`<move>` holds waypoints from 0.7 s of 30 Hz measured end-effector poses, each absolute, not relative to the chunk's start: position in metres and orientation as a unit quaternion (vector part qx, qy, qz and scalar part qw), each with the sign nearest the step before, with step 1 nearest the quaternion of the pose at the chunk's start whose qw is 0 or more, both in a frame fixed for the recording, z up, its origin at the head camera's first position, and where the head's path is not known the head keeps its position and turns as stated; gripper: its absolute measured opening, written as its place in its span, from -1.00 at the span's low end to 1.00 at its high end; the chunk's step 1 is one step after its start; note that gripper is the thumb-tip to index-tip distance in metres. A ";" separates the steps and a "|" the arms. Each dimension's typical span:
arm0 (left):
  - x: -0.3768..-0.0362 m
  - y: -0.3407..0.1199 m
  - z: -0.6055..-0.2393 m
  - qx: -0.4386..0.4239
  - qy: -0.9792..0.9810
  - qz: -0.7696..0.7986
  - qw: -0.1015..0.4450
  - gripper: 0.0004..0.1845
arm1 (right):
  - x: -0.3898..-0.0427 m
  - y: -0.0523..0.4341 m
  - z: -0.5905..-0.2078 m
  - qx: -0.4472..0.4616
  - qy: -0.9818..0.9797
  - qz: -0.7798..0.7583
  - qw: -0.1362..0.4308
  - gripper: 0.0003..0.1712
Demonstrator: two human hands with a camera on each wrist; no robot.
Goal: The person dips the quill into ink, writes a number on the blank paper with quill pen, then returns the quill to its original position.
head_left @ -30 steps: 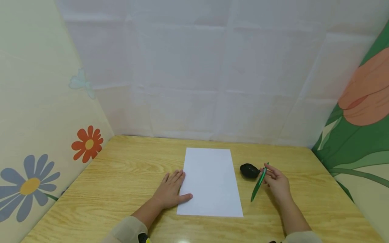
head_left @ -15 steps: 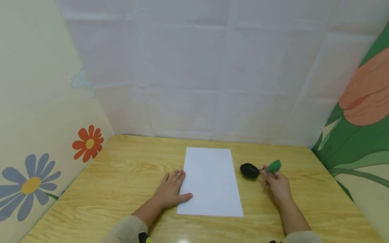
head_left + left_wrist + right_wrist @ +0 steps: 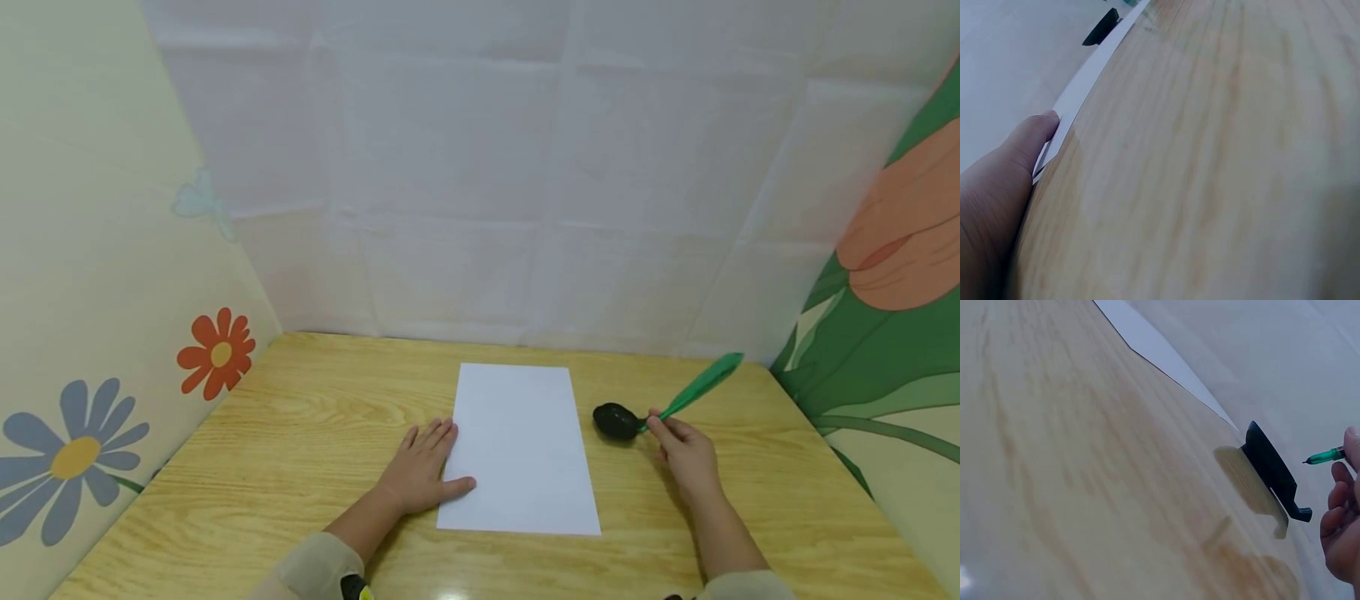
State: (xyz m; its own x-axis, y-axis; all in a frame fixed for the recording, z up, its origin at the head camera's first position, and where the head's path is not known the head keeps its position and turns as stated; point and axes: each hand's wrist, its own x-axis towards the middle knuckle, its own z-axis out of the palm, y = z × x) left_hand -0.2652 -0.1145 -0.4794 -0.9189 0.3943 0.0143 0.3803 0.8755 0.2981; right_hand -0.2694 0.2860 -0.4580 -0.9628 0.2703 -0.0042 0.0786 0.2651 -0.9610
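The green pen (image 3: 693, 390) is in the right hand (image 3: 686, 454), on the right side of the wooden table (image 3: 300, 433). The fingers (image 3: 1338, 494) are curled and pinch the pen near its tip, and the tip points at the small black thing (image 3: 617, 421) that sits just beside it (I cannot tell if they touch). The long end of the pen sticks up and away to the far right. The white paper (image 3: 521, 446) lies flat in the middle of the table, and it looks blank, so I think no writing is done yet and all of it is left to do. The left hand (image 3: 422, 471) rests flat on the table at the paper's near left edge. Its fingers are straight and close together, and the thumb (image 3: 1032, 140) presses on the paper's edge to keep it in place.
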 end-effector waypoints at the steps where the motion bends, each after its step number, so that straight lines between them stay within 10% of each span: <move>1: -0.265 -0.115 -0.480 0.200 0.968 0.148 0.023 0.03 | -0.269 0.286 -0.458 -0.111 -0.791 0.596 0.080 -0.39; 21: -0.266 -0.114 -0.480 0.196 0.969 0.152 0.025 0.04 | -0.269 0.282 -0.457 -0.113 -0.777 0.613 0.087 -0.44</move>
State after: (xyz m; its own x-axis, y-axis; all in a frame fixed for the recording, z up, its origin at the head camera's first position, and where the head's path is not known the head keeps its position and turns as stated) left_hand -0.2658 -0.1138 -0.4802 -0.9222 0.3866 0.0117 0.3717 0.8773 0.3037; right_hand -0.2690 0.2816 -0.4570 -0.9594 0.2820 -0.0023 0.0682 0.2238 -0.9722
